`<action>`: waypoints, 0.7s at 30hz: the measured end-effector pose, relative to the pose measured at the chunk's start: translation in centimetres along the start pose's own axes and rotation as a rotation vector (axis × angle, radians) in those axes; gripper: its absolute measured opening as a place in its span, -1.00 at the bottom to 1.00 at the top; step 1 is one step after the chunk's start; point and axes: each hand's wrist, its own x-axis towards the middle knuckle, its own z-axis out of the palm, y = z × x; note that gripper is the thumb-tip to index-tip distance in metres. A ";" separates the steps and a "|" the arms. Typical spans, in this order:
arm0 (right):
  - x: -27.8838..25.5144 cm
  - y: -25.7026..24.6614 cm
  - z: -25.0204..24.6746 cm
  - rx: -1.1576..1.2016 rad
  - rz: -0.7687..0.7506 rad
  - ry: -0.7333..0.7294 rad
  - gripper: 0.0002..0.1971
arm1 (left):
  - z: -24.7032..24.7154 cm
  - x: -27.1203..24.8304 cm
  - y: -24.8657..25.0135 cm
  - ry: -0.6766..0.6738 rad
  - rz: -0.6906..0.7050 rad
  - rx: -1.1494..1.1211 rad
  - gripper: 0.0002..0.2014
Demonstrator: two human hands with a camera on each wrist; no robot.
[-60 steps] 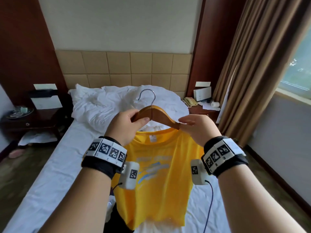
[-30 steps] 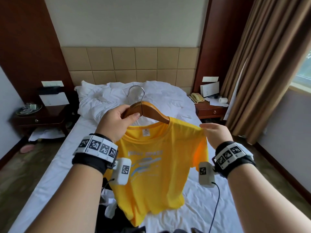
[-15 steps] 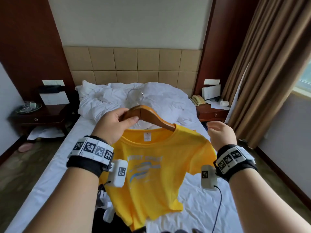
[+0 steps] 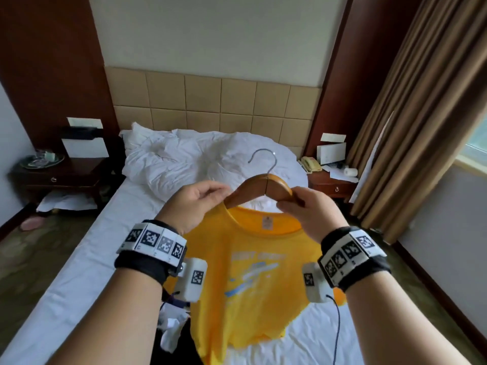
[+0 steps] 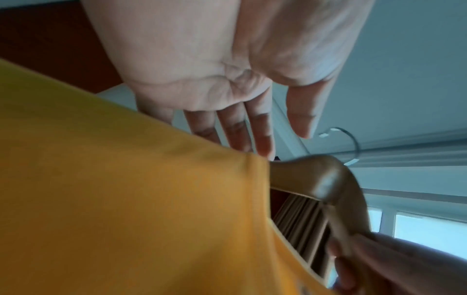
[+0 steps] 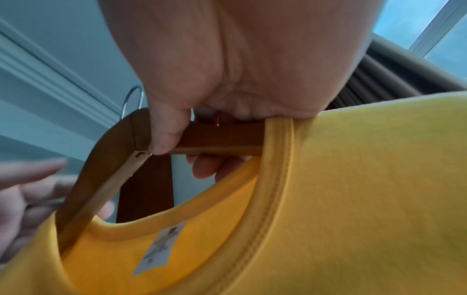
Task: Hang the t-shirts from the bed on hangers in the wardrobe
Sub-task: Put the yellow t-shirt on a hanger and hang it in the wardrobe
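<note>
Forearms with tagged wristbands reach forward over the bed (image 4: 79,280). The right hand (image 4: 313,214) curls its fingers and thumb round the right arm of the wooden hanger (image 4: 261,188), just beside the collar; the right wrist view shows the thumb (image 6: 164,131) lying across the wood and fingers wrapped beneath it. The left hand (image 4: 192,209) is at the hanger's left arm, by the shirt's left shoulder; in the left wrist view its fingers (image 5: 260,135) are straight and spread, tips just above the yellow fabric, gripping nothing. The yellow t-shirt (image 4: 247,280) hangs from the hanger, both wooden arms passing inside its neck opening, its printed front facing the person and its hem hanging just over the white sheet. A white label shows inside the back of the collar. Dark and white clothes (image 4: 171,335) lie on the bed below the left wrist. The metal hook (image 4: 266,162) stands up above the hanger. Farther off lie crumpled white pillows (image 4: 184,162), a padded headboard (image 4: 210,101), a nightstand (image 4: 60,175) on each side, and brown curtains (image 4: 421,114) at the right.
</note>
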 end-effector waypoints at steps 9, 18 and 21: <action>-1.6 0.4 0.3 -0.099 0.107 0.117 -0.85 | -1.3 -1.4 -5.1 0.150 -0.084 0.167 -0.89; -4.8 0.5 -0.4 -0.177 0.181 0.245 -0.58 | -0.3 -1.8 -5.0 0.191 -0.014 0.096 -0.94; -5.6 0.7 -1.8 -0.137 0.174 0.291 -0.68 | -0.7 -2.0 -3.8 0.238 0.007 -0.029 -0.96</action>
